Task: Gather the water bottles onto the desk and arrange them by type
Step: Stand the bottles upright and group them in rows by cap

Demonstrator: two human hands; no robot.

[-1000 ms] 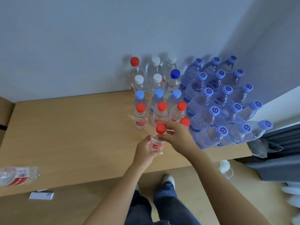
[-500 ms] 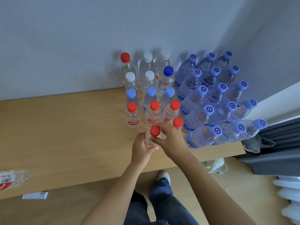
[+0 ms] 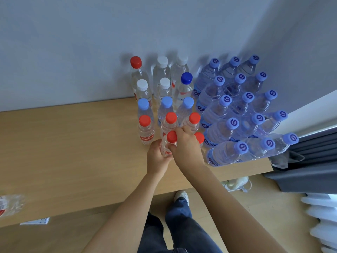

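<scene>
You are looking at a pale wooden bench (image 3: 63,152) with a smooth matt finish. The clear, glossy plastic bottles with red caps (image 3: 146,132) are catching the light, as are the blue-tinted ribbed plastic bottles with lilac caps (image 3: 224,154). The grey-white wall (image 3: 73,52) is showing a flat matt surface.

On the light wooden surface (image 3: 73,152), small clear plastic bottles (image 3: 145,130) stand in rows against the grey wall (image 3: 91,42), larger blue-tinted plastic bottles (image 3: 237,106) just right of them, and one clear plastic bottle (image 3: 11,204) lies far left.
</scene>
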